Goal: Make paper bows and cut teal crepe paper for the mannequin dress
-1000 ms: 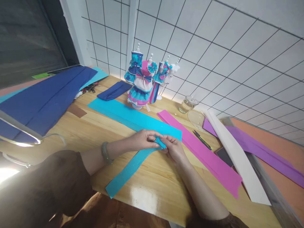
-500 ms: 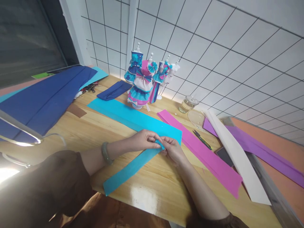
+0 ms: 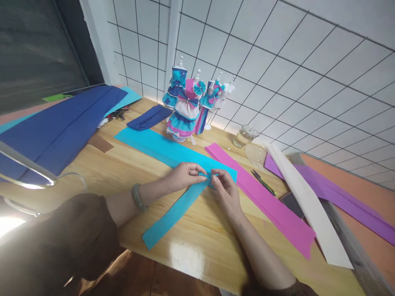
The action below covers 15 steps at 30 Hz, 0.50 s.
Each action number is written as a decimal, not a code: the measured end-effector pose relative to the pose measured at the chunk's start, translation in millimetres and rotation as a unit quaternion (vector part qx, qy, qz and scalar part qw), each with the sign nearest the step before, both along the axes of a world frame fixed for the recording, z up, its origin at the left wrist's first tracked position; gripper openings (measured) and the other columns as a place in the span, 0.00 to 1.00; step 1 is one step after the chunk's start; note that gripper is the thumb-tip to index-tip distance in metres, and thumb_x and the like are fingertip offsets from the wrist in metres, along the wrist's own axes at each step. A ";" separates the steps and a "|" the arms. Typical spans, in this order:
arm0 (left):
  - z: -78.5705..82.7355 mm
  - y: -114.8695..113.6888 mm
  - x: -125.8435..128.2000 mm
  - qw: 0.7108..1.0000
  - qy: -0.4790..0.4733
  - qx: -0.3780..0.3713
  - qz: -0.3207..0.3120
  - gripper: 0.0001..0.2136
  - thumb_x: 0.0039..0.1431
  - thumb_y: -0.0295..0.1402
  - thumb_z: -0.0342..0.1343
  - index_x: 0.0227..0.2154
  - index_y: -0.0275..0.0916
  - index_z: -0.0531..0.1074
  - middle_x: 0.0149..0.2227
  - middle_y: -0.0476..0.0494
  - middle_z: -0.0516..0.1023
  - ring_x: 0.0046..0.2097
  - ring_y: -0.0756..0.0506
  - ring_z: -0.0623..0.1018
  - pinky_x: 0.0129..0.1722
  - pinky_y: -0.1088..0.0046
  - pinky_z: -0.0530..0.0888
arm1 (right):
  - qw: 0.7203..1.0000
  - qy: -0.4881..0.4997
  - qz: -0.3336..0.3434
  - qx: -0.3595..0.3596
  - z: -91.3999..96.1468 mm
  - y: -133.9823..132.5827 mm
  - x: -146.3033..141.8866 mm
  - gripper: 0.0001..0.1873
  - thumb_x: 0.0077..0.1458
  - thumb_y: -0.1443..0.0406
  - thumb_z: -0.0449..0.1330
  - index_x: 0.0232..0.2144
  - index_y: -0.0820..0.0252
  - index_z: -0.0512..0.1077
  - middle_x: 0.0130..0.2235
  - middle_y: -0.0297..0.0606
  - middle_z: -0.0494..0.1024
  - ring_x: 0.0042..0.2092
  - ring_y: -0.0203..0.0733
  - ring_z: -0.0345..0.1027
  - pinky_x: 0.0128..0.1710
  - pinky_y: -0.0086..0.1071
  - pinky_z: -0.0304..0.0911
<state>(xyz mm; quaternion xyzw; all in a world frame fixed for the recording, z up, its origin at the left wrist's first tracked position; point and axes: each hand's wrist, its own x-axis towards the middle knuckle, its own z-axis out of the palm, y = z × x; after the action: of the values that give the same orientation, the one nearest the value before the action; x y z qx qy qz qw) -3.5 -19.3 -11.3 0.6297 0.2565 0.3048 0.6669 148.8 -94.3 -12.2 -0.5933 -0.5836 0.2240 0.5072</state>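
Note:
Pinched between both hands is the upper end of a narrow turquoise strip (image 3: 173,216), apparently crepe paper or fabric; its folded end shows as a small bunch at my fingertips. My left hand (image 3: 185,177), with a bangle on its wrist, grips that end from the left. From the right, my right hand (image 3: 226,190) holds it with thumb and fingers. The strip's loose tail slants down toward the table's front edge. Behind my hands lies a wide turquoise sheet (image 3: 163,147), and a pink strip (image 3: 262,199) runs to the right.
Small dress forms in paper outfits (image 3: 185,109) stand at the back. A glass jar (image 3: 245,135), small scissors (image 3: 263,182), a white strip (image 3: 308,205) and a purple strip (image 3: 342,201) lie right. Dark blue sheets (image 3: 61,127) and a lamp frame (image 3: 27,166) are left.
My hands have risen slightly and my right-hand fingers have shifted, spreading the folded end more level between them. The strip's loose tail has swung a little right and up.

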 end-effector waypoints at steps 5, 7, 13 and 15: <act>-5.2 2.2 1.4 1.000 -0.012 -0.003 0.008 0.14 0.45 0.36 0.60 0.33 0.32 0.71 0.28 0.46 0.76 0.33 0.50 0.74 0.31 0.78 0.68 | 0.994 -0.093 0.016 0.049 4.2 -1.8 -2.8 0.08 0.50 0.63 0.58 0.35 0.56 0.70 0.37 0.38 0.68 0.31 0.35 0.62 0.33 0.33 0.62; -6.2 2.1 1.6 1.000 -0.012 -0.005 0.007 0.14 0.44 0.36 0.60 0.33 0.32 0.70 0.27 0.46 0.76 0.32 0.50 0.74 0.31 0.78 0.68 | 0.991 -0.117 0.025 0.056 4.6 -1.4 -2.0 0.07 0.52 0.64 0.56 0.34 0.55 0.71 0.36 0.38 0.69 0.33 0.37 0.63 0.33 0.34 0.62; -4.4 1.2 0.3 1.000 0.002 -0.009 0.008 0.14 0.44 0.36 0.60 0.33 0.33 0.71 0.26 0.47 0.75 0.31 0.51 0.74 0.29 0.79 0.67 | 0.984 -0.149 0.037 0.087 2.5 -0.5 1.2 0.07 0.54 0.66 0.54 0.33 0.55 0.72 0.34 0.38 0.71 0.37 0.39 0.65 0.35 0.34 0.62; -2.9 0.8 -0.1 1.000 0.008 -0.010 0.004 0.14 0.44 0.36 0.60 0.33 0.32 0.71 0.27 0.47 0.76 0.31 0.51 0.74 0.29 0.79 0.67 | 0.982 -0.157 0.037 0.094 1.3 -0.5 2.0 0.07 0.54 0.66 0.53 0.33 0.55 0.72 0.34 0.38 0.72 0.38 0.40 0.65 0.37 0.35 0.61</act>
<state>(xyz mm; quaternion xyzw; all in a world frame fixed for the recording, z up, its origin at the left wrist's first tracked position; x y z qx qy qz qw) -3.6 -18.4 -14.3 0.6243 0.2673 0.2997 0.6701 150.8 -94.8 -10.9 -0.5483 -0.6964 0.0907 0.4540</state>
